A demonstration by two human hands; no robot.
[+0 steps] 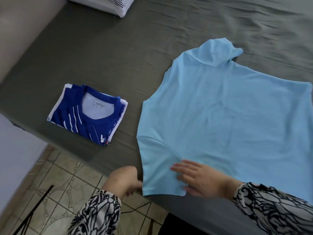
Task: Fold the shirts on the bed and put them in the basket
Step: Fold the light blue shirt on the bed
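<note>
No basket in view here, so can't say where that is. The right edge of the frame cuts off part of the pale sky-blue cotton shirt [228, 119], and its far sleeve is bunched into a lump near the top, so the real outline there is hard to read. The shirt lies spread flat on the grey-green sheeted bed [105, 53], with its near sleeve hanging right at the bed's front edge.

The right hand [199, 178] lies on that near sleeve, fingers straight and spread, pressing the cloth down. The left hand [125, 180] is at the sleeve's hem just off the bed edge; it's blurry and its fingertips are tucked out of sight, so I can't tell whether it pinches the hem or just touches it. Both wrists are in black-and-white patterned sleeves [271, 209].

The royal-blue sports shirt with white stripes [88, 114] sits already folded into a neat square, left of the pale one and apart from it, near the bed's front-left edge. Plenty of bare sheet behind both. A white folded pillow [105, 5] is cut off at the top. Beige tiled floor [64, 180] below, with a thin black cable [138, 207] on it.
</note>
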